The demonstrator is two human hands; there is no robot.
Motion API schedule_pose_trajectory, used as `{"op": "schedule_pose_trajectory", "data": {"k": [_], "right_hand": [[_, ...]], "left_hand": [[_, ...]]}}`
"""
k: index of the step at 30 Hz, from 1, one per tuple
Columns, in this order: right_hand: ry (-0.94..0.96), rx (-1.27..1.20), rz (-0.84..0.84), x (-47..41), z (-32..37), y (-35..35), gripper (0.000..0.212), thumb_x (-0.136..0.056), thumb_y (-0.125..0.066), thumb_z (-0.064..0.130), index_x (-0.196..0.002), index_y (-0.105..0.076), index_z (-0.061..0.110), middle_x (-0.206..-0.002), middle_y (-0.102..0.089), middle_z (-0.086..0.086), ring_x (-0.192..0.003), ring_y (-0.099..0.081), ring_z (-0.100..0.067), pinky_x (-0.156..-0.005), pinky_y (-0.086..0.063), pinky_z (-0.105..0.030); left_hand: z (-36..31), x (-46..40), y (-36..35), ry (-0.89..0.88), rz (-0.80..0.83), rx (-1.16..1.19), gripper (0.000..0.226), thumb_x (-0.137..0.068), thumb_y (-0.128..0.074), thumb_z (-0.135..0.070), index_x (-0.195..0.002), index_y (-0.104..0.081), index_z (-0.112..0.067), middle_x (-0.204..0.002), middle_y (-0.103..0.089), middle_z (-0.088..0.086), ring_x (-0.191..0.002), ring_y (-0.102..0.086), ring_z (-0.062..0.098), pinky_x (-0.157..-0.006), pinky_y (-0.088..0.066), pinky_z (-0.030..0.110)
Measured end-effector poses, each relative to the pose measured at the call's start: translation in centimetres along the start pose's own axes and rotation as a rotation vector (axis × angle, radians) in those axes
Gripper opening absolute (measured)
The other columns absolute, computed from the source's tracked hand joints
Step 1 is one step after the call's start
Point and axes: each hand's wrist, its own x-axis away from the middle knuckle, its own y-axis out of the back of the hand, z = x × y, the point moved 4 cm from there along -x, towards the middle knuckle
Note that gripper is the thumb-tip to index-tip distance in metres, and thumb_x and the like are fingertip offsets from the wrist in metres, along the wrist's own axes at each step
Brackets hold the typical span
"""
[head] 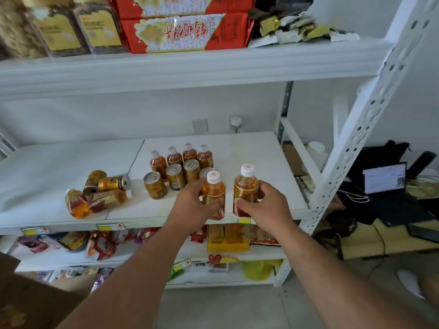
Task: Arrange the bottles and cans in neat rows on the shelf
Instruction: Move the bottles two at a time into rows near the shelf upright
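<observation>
each hand gripped one upright bottle near the shelf's (273, 162) front edge, seemingly to start a third row in front of the cans. the left hand (192, 200) curled round the left bottle (213, 191); the right hand (263, 203) wrapped the right bottle (245, 188), at 3 o'clock of it. both held amber liquid under white caps. at 12 o'clock stood the rows (180, 165); at 9 o'clock a toppled heap (99, 193) waited.

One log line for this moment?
left hand: grips white-capped amber bottle | right hand: grips second | both upright, shelf front
</observation>
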Motion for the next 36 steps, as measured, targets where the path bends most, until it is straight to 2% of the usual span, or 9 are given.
{"op": "schedule_pose_trajectory", "data": {"k": [8, 11, 16, 18, 20, 23, 28, 32, 36], "right_hand": [[-0.04, 0.015, -0.073, -1.1, -1.5, 2.3, 0.045, -0.077, -0.082, 0.04, -0.118, -0.063, 0.033, -0.098, -0.063, 0.02, -0.086, -0.056, 0.008, -0.067, -0.037, -0.008], [-0.061, 0.028, -0.11, -2.1, -1.7, 2.8, 0.047, -0.075, -0.082, 0.043, -0.118, -0.065, 0.032, -0.102, -0.066, 0.017, -0.091, -0.061, 0.001, -0.069, -0.042, -0.012], [-0.1, 0.062, -0.153, -3.4, -1.9, 3.4, 0.037, -0.077, -0.082, 0.042, -0.107, -0.061, 0.037, -0.093, -0.06, 0.023, -0.085, -0.055, 0.006, -0.066, -0.039, -0.013], [-0.104, 0.066, -0.164, -4.1, -2.1, 3.7, 0.039, -0.077, -0.082, 0.043, -0.11, -0.063, 0.034, -0.097, -0.062, 0.02, -0.09, -0.058, -0.001, -0.074, -0.043, -0.018], [-0.109, 0.072, -0.176, -5.0, -2.3, 4.0, 0.044, -0.077, -0.082, 0.043, -0.115, -0.065, 0.03, -0.102, -0.063, 0.015, -0.095, -0.059, -0.006, -0.081, -0.045, -0.023], [-0.118, 0.077, -0.178, -6.7, -2.6, 4.7, 0.046, -0.078, -0.082, 0.043, -0.118, -0.063, 0.03, -0.101, -0.061, 0.014, -0.094, -0.057, -0.007, -0.08, -0.042, -0.024], [-0.119, 0.101, -0.156, -10.1, -3.6, 6.2, 0.046, -0.077, -0.081, 0.048, -0.114, -0.06, 0.033, -0.103, -0.062, 0.015, -0.102, -0.06, -0.013, -0.089, -0.051, -0.034], [-0.124, 0.127, -0.131, -13.0, -4.1, 7.6, 0.054, -0.076, -0.079, 0.053, -0.121, -0.059, 0.032, -0.108, -0.063, 0.012, -0.106, -0.06, -0.016, -0.095, -0.052, -0.041], [-0.112, 0.113, -0.084, -15.4, -4.5, 8.2, 0.053, -0.079, -0.079, 0.05, -0.123, -0.056, 0.031, -0.104, -0.056, 0.015, -0.101, -0.055, -0.011, -0.091, -0.048, -0.033]], "left_hand": [[-1.5, -2.2, -2.5, -0.036, 0.048, 0.002, 0.033, -0.079, -0.077, -0.03, -0.111, -0.066, -0.033, -0.103, -0.068, -0.016, -0.093, -0.063, -0.002, -0.079, -0.052, 0.022], [-1.6, -3.4, -3.0, -0.037, 0.065, -0.001, 0.033, -0.08, -0.078, -0.028, -0.109, -0.064, -0.034, -0.1, -0.068, -0.017, -0.091, -0.06, -0.008, -0.074, -0.046, 0.011], [-1.3, -5.6, -3.9, -0.052, 0.093, 0.014, 0.033, -0.081, -0.078, -0.025, -0.106, -0.062, -0.038, -0.092, -0.061, -0.027, -0.086, -0.058, -0.012, -0.067, -0.04, 0.005], [-1.0, -6.5, -4.4, -0.055, 0.095, 0.007, 0.032, -0.08, -0.078, -0.026, -0.108, -0.064, -0.033, -0.094, -0.059, -0.027, -0.087, -0.058, -0.008, -0.07, -0.043, 0.009], [-0.7, -7.5, -5.0, -0.045, 0.101, -0.003, 0.039, -0.077, -0.078, -0.031, -0.114, -0.066, -0.029, -0.1, -0.063, -0.02, -0.09, -0.062, -0.001, -0.079, -0.053, 0.022], [-0.6, -9.0, -5.8, -0.023, 0.109, -0.009, 0.052, -0.073, -0.075, -0.042, -0.122, -0.062, -0.034, -0.109, -0.067, -0.014, -0.098, -0.063, 0.005, -0.087, -0.056, 0.036], [-1.3, -11.6, -7.5, 0.022, 0.072, -0.053, 0.054, -0.079, -0.076, -0.037, -0.13, -0.058, -0.034, -0.116, -0.064, -0.012, -0.104, -0.06, 0.009, -0.082, -0.051, 0.027], [-2.4, -13.6, -8.6, 0.059, 0.048, -0.052, 0.056, -0.079, -0.077, -0.037, -0.131, -0.057, -0.033, -0.118, -0.063, -0.011, -0.105, -0.061, 0.011, -0.088, -0.055, 0.034], [-3.3, -15.4, -9.6, 0.105, 0.001, -0.039, 0.058, -0.081, -0.077, -0.029, -0.135, -0.055, -0.029, -0.119, -0.058, -0.009, -0.107, -0.058, 0.013, -0.085, -0.05, 0.027]]}}
